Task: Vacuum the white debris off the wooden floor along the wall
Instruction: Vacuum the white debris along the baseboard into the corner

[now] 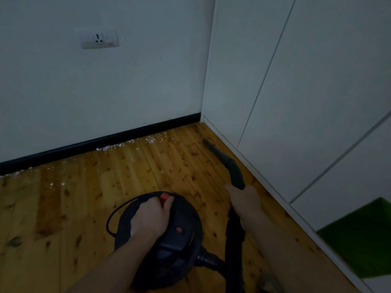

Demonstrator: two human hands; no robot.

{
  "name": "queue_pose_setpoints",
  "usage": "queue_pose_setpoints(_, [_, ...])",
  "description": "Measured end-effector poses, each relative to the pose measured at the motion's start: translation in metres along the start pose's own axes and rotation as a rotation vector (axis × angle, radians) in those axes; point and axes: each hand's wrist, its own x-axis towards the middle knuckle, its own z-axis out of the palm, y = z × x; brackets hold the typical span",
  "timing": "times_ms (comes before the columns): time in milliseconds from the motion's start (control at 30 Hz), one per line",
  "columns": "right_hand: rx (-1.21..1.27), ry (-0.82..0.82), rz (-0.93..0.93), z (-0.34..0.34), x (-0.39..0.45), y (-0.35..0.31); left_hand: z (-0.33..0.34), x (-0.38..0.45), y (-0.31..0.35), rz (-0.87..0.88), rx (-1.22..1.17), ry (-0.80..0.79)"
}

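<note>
White debris (118,146) lies scattered on the wooden floor (148,166) along the black skirting board (105,140), thickest near the corner, with a few specks further left. A round black canister vacuum (182,235) stands on the floor below me. My left hand (151,216) grips its top handle, thumb by the red button (164,198). My right hand (243,201) is closed around the black hose nozzle (220,154), whose tip points toward the corner, a little right of the debris and apart from it.
A white wall (105,85) with a power socket (98,38) runs behind the debris. White cabinet doors (296,102) close off the right side. A green object (364,235) sits at the lower right. A black cord (110,220) loops left of the vacuum.
</note>
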Motion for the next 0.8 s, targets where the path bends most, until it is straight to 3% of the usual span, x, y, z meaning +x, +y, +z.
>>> queue_pose_setpoints(300, [0.002,0.051,-0.011,0.013,0.046,-0.011,-0.005,0.015,0.01,-0.033,0.071,0.021])
queue_pose_setpoints(600, [-0.112,-0.102,-0.083,0.05,0.051,-0.023,-0.014,0.01,-0.005,-0.098,0.103,0.116])
queue_pose_setpoints(800, [-0.115,-0.199,-0.031,0.069,0.045,-0.021,-0.027,0.005,-0.024,-0.151,0.118,0.153])
